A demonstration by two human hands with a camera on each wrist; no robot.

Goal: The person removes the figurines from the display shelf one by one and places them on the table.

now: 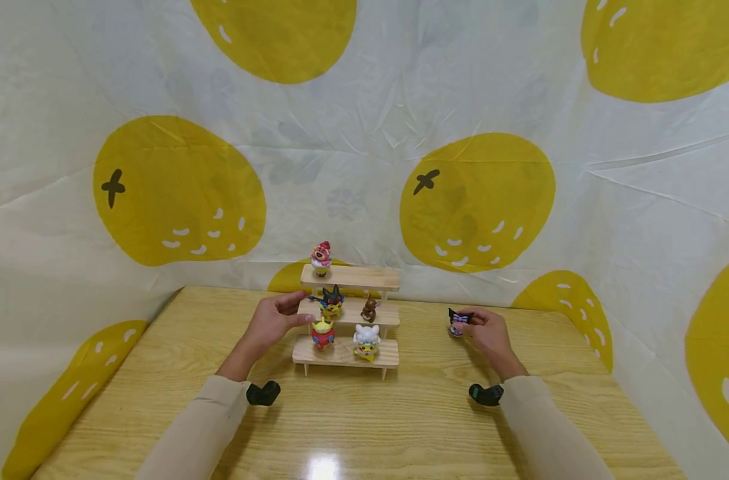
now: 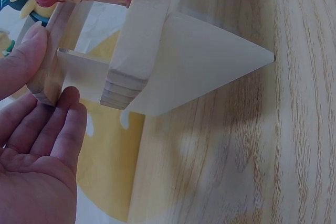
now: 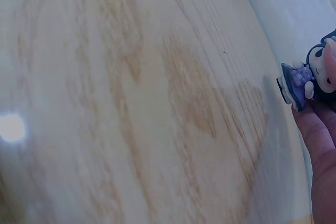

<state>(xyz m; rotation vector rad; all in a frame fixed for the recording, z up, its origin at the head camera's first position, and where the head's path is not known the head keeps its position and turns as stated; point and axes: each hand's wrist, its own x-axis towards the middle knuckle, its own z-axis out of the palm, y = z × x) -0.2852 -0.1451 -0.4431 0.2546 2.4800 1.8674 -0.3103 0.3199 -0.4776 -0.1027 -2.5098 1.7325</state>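
A three-tier wooden display stand point(image 1: 345, 357) stands on the table with several small figurines on it. My left hand point(image 1: 270, 327) grips the left end of its middle board, thumb on one side and fingertips on the other, as the left wrist view shows. Close to that thumb is a yellow figurine in a dark hood point(image 1: 332, 305). Off to the right of the stand, my right hand point(image 1: 492, 339) pinches a black-and-purple figurine point(image 1: 458, 323). The right wrist view catches its white face and purple front at the edge, held by the fingers.
The top tier carries a pink bear figurine point(image 1: 320, 259); the middle one also has a brown figurine point(image 1: 369, 309). Below stand a red-suited figurine point(image 1: 323, 335) and a white-hooded yellow one point(image 1: 366, 342). A fruit-print curtain point(image 1: 340, 153) hangs behind the wooden table point(image 1: 424, 413).
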